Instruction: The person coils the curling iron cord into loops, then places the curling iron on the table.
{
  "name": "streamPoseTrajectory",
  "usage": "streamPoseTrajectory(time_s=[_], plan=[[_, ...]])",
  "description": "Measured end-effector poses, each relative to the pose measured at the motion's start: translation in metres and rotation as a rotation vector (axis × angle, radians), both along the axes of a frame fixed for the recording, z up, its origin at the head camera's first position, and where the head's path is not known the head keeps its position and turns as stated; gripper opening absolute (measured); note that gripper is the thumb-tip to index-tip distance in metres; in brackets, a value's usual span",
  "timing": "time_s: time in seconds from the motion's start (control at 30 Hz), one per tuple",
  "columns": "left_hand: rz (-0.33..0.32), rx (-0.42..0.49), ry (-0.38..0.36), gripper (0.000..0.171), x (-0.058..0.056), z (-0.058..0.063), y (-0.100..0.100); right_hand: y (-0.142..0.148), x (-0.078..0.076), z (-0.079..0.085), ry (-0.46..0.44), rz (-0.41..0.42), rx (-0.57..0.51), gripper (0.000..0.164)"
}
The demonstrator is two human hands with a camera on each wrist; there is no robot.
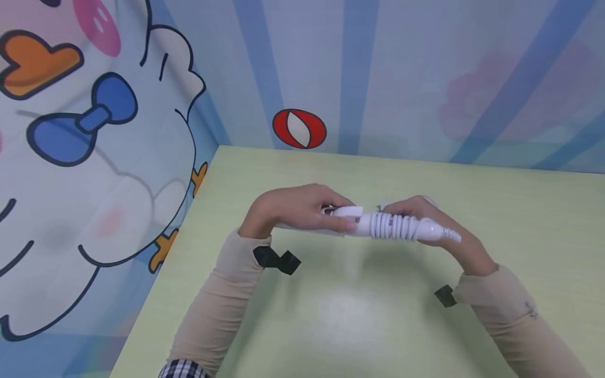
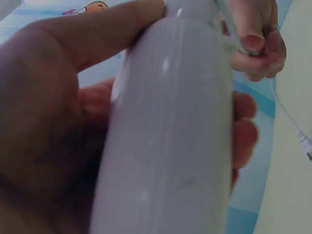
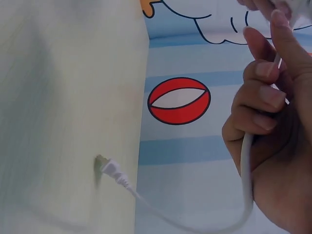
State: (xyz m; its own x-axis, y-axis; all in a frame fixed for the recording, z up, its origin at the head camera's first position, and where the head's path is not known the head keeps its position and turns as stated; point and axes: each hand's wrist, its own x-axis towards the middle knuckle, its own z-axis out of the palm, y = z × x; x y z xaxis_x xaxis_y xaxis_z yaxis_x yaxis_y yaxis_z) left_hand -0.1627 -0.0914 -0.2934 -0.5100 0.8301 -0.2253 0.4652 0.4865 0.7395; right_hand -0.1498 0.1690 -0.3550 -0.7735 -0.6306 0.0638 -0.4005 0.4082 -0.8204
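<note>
Above the pale tabletop [image 1: 331, 304] and apart from its surface, a white appliance [image 2: 168, 126] lies nearly level between my hands, its tapered end [image 1: 430, 230] to the right. My left grip [image 1: 307, 207] is closed around the smooth body; in the left wrist view, the fingertips [image 2: 245, 141] curl round the side opposite the thumb. A flat white tab [image 1: 348, 211] sits just beside this grip.

Several turns of cord [image 1: 394, 227] lie side by side around the body, between my left thumb and the tapered end. My right grip [image 1: 424, 208], behind the appliance, is closed on the free length of that cord, with the fingers curled over it. Below this hold, the cord loops away to the plug [image 3: 113, 169], near the tabletop; I cannot tell whether the two touch.

Step in hand, as I judge it: winding the cord onto the body, although unwinding could look similar. If winding, the next move calls for the left grip to steady the body while the right carries the cord around it under light tension, laying each turn against the last. Caution: slack may loosen the turns, and the trailing plug may swing or snag.
</note>
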Motion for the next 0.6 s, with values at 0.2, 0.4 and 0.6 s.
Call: streamPoseTrajectory(time_s=[0.2, 0.4, 0.6], plan=[[-0.092, -0.134, 0.036, 0.031, 0.011, 0.009, 0.007, 0.006, -0.014, -0.014, 0.053, 0.087, 0.105, 0.006], [-0.104, -0.276, 0.086, 0.027, 0.022, 0.011, 0.018, 0.005, -0.016, -0.005, 0.154, 0.153, 0.205, 0.016], [-0.043, -0.376, 0.124, 0.023, 0.030, 0.008, 0.023, -0.001, -0.013, 0.006, 0.260, 0.101, 0.416, 0.024]])
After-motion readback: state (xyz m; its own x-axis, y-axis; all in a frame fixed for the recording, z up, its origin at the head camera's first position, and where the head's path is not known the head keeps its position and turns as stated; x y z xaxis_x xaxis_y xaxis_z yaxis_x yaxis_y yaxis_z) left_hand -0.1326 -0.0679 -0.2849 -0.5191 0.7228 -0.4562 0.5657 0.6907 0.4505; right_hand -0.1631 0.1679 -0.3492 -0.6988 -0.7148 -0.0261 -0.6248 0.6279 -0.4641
